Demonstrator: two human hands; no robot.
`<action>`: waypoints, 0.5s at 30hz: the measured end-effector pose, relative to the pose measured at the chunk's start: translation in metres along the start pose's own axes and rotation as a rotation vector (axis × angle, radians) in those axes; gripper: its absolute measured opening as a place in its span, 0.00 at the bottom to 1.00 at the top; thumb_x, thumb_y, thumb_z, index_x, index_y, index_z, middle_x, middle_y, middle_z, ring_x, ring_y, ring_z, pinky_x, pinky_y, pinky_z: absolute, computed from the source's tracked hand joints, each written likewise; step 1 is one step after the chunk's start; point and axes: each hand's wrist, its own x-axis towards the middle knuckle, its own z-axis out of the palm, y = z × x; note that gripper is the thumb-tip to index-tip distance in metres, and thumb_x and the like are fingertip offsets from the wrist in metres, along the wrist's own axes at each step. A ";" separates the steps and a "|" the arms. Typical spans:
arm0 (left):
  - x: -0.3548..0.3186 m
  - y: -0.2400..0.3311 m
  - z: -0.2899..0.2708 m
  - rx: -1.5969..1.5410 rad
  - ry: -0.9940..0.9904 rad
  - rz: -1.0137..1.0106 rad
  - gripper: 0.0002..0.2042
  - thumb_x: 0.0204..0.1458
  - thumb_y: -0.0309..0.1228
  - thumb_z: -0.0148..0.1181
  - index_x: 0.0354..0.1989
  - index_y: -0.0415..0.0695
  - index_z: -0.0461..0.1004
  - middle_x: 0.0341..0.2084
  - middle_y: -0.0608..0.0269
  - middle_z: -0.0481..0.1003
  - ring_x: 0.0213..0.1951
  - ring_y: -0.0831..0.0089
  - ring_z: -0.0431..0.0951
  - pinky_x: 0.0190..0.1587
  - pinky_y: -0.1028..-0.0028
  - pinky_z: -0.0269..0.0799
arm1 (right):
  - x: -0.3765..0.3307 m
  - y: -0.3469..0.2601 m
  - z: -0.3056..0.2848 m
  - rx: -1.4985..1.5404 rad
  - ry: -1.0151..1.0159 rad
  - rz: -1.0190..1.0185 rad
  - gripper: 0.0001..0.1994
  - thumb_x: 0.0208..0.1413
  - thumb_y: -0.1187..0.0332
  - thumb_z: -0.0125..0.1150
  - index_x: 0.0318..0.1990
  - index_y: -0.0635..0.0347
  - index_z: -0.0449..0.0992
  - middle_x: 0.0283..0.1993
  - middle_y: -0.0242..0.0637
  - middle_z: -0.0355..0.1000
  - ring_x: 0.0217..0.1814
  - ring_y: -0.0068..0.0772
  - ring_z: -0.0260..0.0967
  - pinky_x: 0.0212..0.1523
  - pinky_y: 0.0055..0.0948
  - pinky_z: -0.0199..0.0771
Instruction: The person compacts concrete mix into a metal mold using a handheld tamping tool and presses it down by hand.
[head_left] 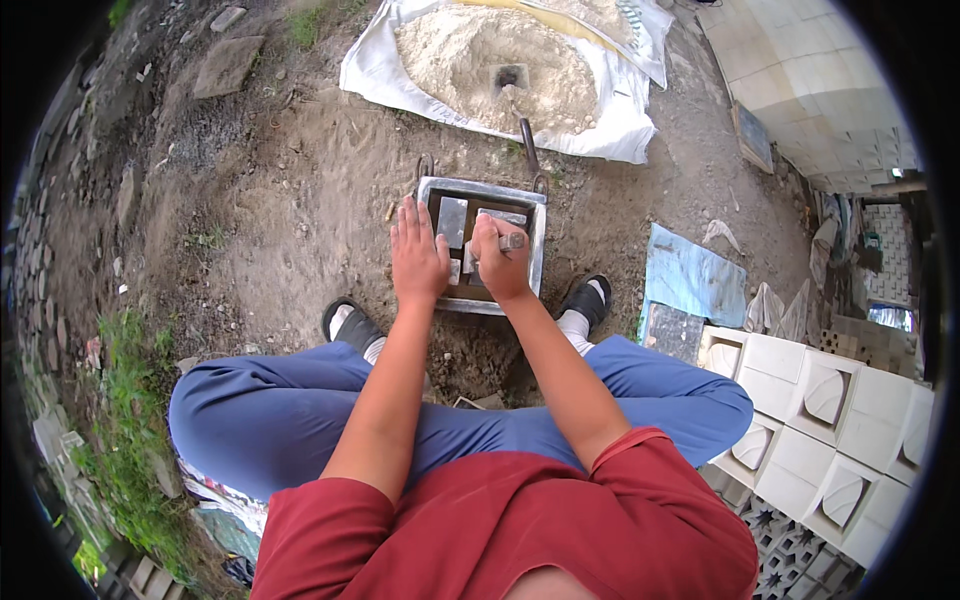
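Note:
Between my feet sits a square metal mould (pixel 541 225) with raised walls and wire loops at its far corners. Flat grey metal blocks (pixel 452 222) stand inside it, with dark gaps between them. My left hand (pixel 418 255) lies flat with straight fingers over the mould's left wall. My right hand (pixel 500 258) is closed over the mould's right half, fingers wrapped round a short grey handle with a round end (pixel 513 241). The rest of that tool is hidden by the hand. Beyond the mould, a dark-handled scoop or trowel (pixel 528 145) leans into pale powder.
A heap of pale powder (pixel 450 55) lies on a white sack (pixel 370 75) at the far side. White moulded blocks (pixel 790 430) are stacked at the right, near a blue sheet (pixel 690 275). Grass (pixel 135 400) and stones border the dirt at left.

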 end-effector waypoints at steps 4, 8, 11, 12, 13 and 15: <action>-0.003 -0.006 -0.002 0.009 0.004 0.003 0.35 0.65 0.38 0.50 0.79 0.38 0.50 0.80 0.46 0.47 0.79 0.47 0.48 0.78 0.52 0.48 | 0.015 -0.017 0.005 0.065 -0.005 0.094 0.25 0.76 0.63 0.50 0.20 0.54 0.61 0.18 0.23 0.56 0.20 0.16 0.49 0.24 0.28 0.54; -0.005 -0.003 -0.006 0.017 -0.007 0.000 0.35 0.65 0.38 0.49 0.79 0.37 0.50 0.80 0.45 0.47 0.79 0.47 0.48 0.78 0.52 0.47 | 0.025 -0.046 -0.003 0.257 0.048 0.093 0.26 0.75 0.62 0.51 0.19 0.59 0.65 0.16 0.25 0.61 0.20 0.16 0.55 0.23 0.28 0.56; 0.000 -0.001 -0.003 0.012 0.003 0.008 0.35 0.65 0.37 0.49 0.79 0.38 0.50 0.80 0.47 0.47 0.79 0.48 0.49 0.78 0.52 0.47 | 0.023 -0.015 0.003 0.056 0.098 0.033 0.25 0.74 0.61 0.51 0.20 0.59 0.66 0.17 0.25 0.61 0.20 0.17 0.55 0.23 0.29 0.55; 0.000 0.002 -0.001 0.005 0.007 0.003 0.35 0.65 0.37 0.49 0.79 0.39 0.50 0.80 0.48 0.47 0.79 0.49 0.49 0.78 0.51 0.47 | 0.019 0.012 0.002 -0.049 0.083 0.018 0.24 0.74 0.61 0.52 0.21 0.59 0.67 0.17 0.26 0.61 0.20 0.17 0.55 0.23 0.29 0.54; -0.002 0.002 -0.001 0.004 0.008 0.006 0.35 0.65 0.37 0.49 0.79 0.39 0.50 0.80 0.48 0.47 0.79 0.49 0.49 0.78 0.51 0.47 | 0.019 0.018 0.001 0.040 0.098 0.033 0.24 0.74 0.61 0.52 0.21 0.58 0.66 0.17 0.25 0.60 0.20 0.16 0.54 0.23 0.29 0.53; -0.002 0.000 0.000 0.016 -0.020 -0.015 0.35 0.65 0.37 0.49 0.79 0.39 0.50 0.80 0.48 0.47 0.79 0.50 0.49 0.78 0.52 0.47 | 0.026 0.022 0.002 0.133 0.111 0.042 0.24 0.74 0.61 0.52 0.21 0.57 0.66 0.16 0.24 0.59 0.19 0.16 0.54 0.22 0.28 0.53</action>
